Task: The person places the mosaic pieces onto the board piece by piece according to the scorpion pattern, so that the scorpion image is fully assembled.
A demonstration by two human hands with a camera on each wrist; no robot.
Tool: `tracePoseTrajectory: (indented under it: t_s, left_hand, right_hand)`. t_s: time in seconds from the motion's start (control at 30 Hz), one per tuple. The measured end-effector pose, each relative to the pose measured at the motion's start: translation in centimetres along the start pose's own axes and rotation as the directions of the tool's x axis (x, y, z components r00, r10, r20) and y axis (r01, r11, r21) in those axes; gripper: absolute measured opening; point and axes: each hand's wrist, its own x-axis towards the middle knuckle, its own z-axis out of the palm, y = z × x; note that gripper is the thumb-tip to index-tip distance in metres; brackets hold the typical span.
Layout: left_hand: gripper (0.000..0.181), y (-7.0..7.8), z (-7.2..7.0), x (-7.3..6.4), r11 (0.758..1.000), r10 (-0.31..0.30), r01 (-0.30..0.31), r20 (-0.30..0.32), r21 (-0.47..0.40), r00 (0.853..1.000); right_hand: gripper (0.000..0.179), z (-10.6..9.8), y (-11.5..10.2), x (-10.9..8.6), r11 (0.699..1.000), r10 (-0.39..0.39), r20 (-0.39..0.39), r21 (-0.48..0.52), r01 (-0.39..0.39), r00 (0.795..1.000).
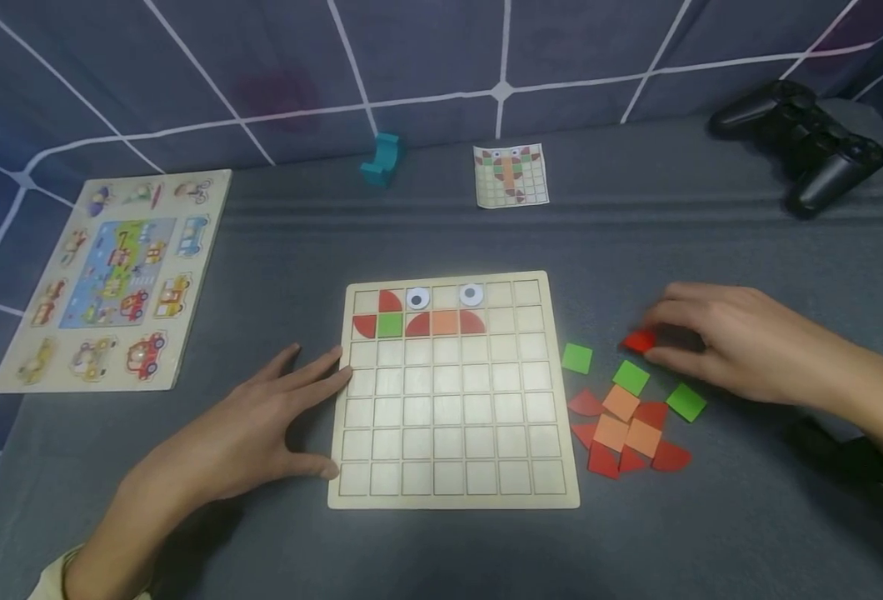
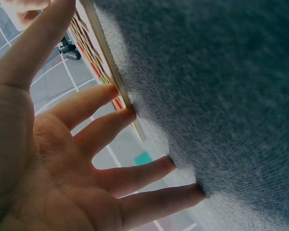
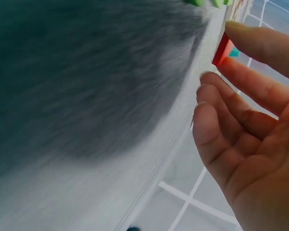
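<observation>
A wooden grid board (image 1: pixel 449 417) lies in the middle of the head view, with red, green and orange pieces and two eye pieces in its top rows. Along its left edge rests my left hand (image 1: pixel 254 429), fingers spread; in the left wrist view the fingertips (image 2: pixel 127 114) touch the board's side and the cloth. My right hand (image 1: pixel 741 342) pinches a red piece (image 1: pixel 640 341) between thumb and index finger, to the right of the board. Below it lie loose green squares (image 1: pixel 631 377), orange squares (image 1: pixel 611 432) and red quarter-round pieces (image 1: pixel 670 456).
Behind the board is a small printed pattern card (image 1: pixel 529 185). A teal curved block (image 1: pixel 381 160) stands left of that card. At the left lies a vehicle puzzle board (image 1: pixel 59 354); a black game controller (image 1: pixel 801 142) is at the back right, before a tiled backdrop.
</observation>
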Motion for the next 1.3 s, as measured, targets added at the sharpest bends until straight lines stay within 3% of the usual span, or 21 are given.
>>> tracePoseTrajectory:
  t_s: [0.1, 0.33, 0.53, 0.7, 0.9, 1.3]
  left_hand:
    - [0.106, -0.1, 0.0, -0.1, 1.0, 0.002, -0.002, -0.003, 0.0, 1.0]
    - [0.106, -0.1, 0.1, -0.1, 1.0, 0.008, -0.008, -0.015, -0.005, 1.0]
    - [0.105, -0.1, 0.1, -0.1, 1.0, 0.009, -0.009, -0.015, -0.005, 1.0]
    - [0.105, -0.1, 0.1, -0.2, 1.0, 0.003, -0.003, -0.01, -0.009, 1.0]
    - [0.105, -0.1, 0.0, -0.2, 1.0, 0.003, -0.003, -0.006, 0.001, 1.0]
    - [0.105, -0.1, 0.0, -0.1, 1.0, 0.006, -0.006, -0.014, 0.001, 1.0]
  right_hand:
    - [0.027, -0.4, -0.8, 1.5, 0.999, -0.031, -0.024, 0.037, 0.032, 0.999]
    - [0.025, -1.0, -2.9, 5.6, 0.993, -0.049, 0.003, 0.109, 0.049, 0.999]
    - [0.019, -0.6, -4.4, 8.8, 0.985, -0.099, -0.005, 0.142, 0.099, 0.995]
    - [0.015, -0.1, -5.3, 10.8, 0.986, -0.095, 0.009, 0.14, 0.093, 0.995]
    - [0.014, 0.5, -5.5, 12.2, 0.987, -0.092, 0.02, 0.138, 0.088, 0.996]
    - [0.01, 0.6, -5.7, 12.8, 0.984, -0.118, 0.046, 0.142, 0.11, 0.992]
